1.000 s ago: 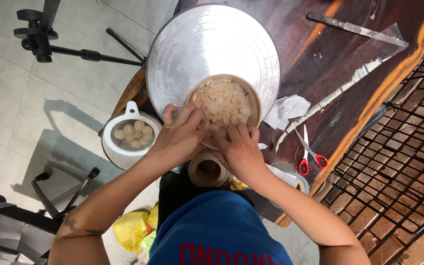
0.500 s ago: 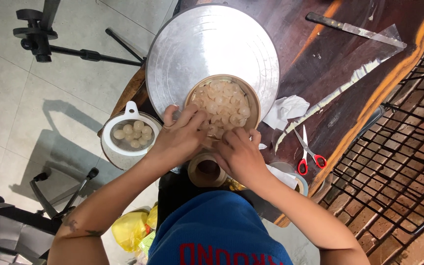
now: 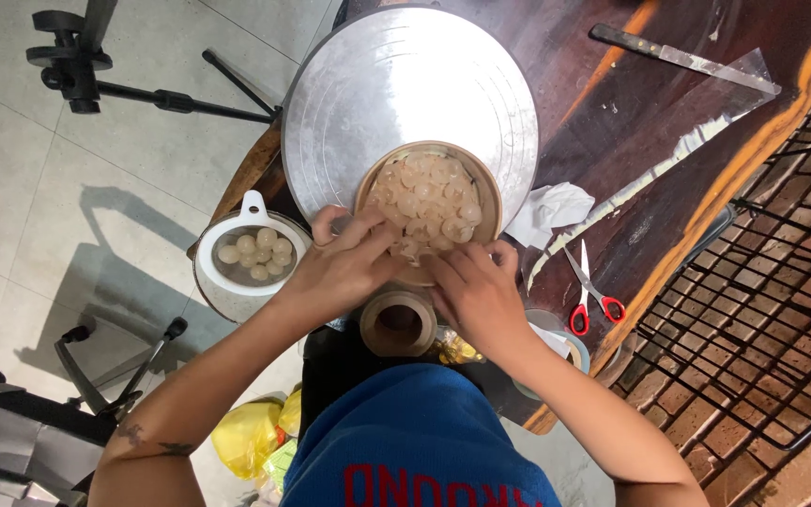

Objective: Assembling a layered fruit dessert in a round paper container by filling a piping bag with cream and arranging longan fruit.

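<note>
A round wooden bowl [image 3: 488, 192] full of pale translucent balls [image 3: 429, 192] sits on a big silver metal tray [image 3: 396, 84] on a dark wooden table [image 3: 612, 122]. My left hand [image 3: 340, 268] rests on the bowl's near left rim, fingers curled among the balls. My right hand [image 3: 476, 291] touches the near rim beside it, fingertips at the balls. Whether either hand pinches a ball is hidden. A brown tape roll [image 3: 398, 322] lies just below my hands.
A white strainer bowl [image 3: 251, 255] with several pale balls stands to the left. Red-handled scissors [image 3: 589, 296], crumpled tissue [image 3: 551, 211], a clear ruler [image 3: 678, 150] and a knife [image 3: 650, 49] lie on the right. A tripod [image 3: 124, 89] stands on the tiled floor; yellow bags [image 3: 255, 437] lie below.
Both hands have shifted slightly at the bowl's near rim; the fingers worked among the balls. The tape roll shows more clearly below them.
</note>
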